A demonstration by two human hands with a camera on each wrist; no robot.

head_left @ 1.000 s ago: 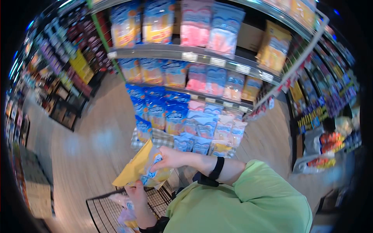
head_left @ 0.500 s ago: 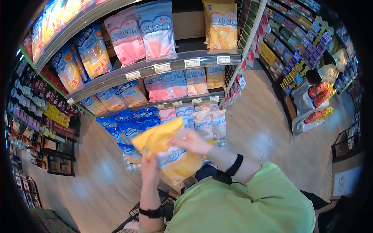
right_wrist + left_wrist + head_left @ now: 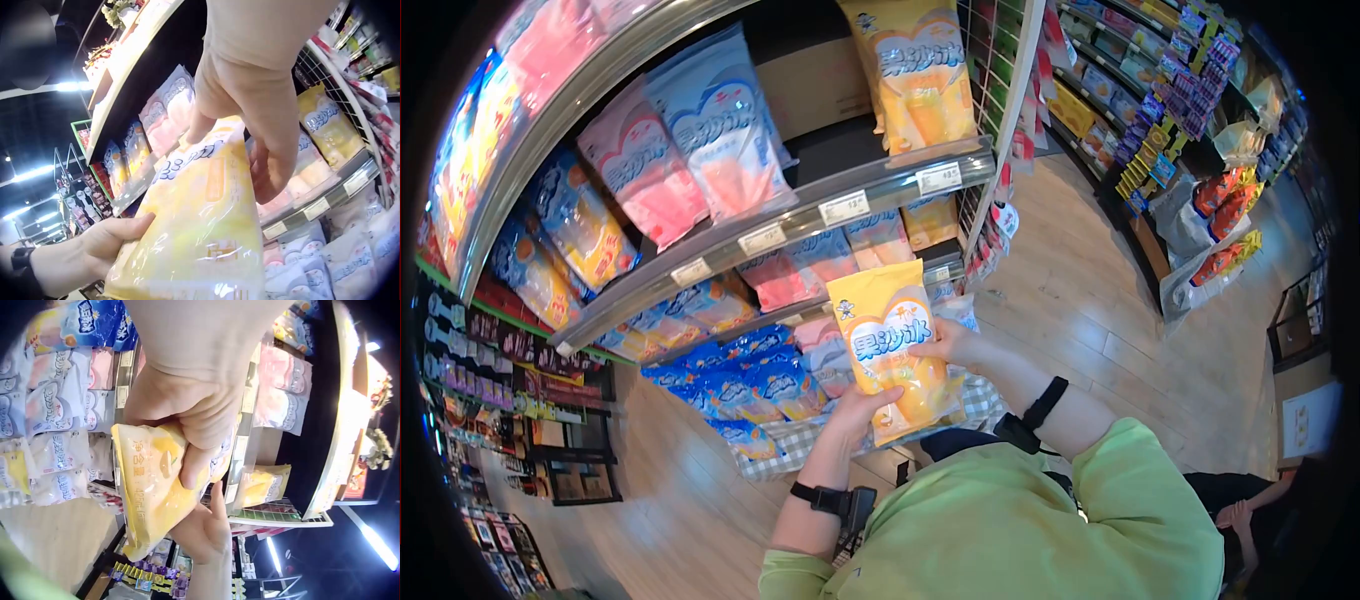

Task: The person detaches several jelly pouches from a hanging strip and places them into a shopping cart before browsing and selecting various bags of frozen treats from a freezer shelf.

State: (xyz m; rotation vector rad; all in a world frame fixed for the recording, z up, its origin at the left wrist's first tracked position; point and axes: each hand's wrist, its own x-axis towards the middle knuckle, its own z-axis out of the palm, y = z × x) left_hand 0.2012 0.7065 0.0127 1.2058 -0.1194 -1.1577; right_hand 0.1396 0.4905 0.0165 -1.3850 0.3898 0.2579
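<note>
A yellow bag of fruit ice (image 3: 888, 350), with blue lettering and a clear lower window, is held up in front of the body, its printed front facing the head camera. My left hand (image 3: 855, 412) grips its lower left side, thumb lying across the front. At the right edge, my right hand (image 3: 950, 343) pinches the bag with its thumb on the lettering. In the left wrist view, the left hand (image 3: 194, 419) wraps over the bag's edge. The right wrist view has the right hand (image 3: 253, 100) near the top and the left hand (image 3: 103, 244) lower down.
Ahead stands a shelf rack (image 3: 800, 215) with price tags and pink, blue and yellow bags. Matching yellow bags (image 3: 925, 75) sit at its upper right. Blue bags (image 3: 750, 375) fill the low display with a checked cloth (image 3: 785, 450). Another person's hands (image 3: 1235, 515) show at lower right.
The yellow bag has risen and turned from a tilted, folded position to show its full front. The head view has shifted nearer the shelf's right end, and the wire cart has largely left view.
</note>
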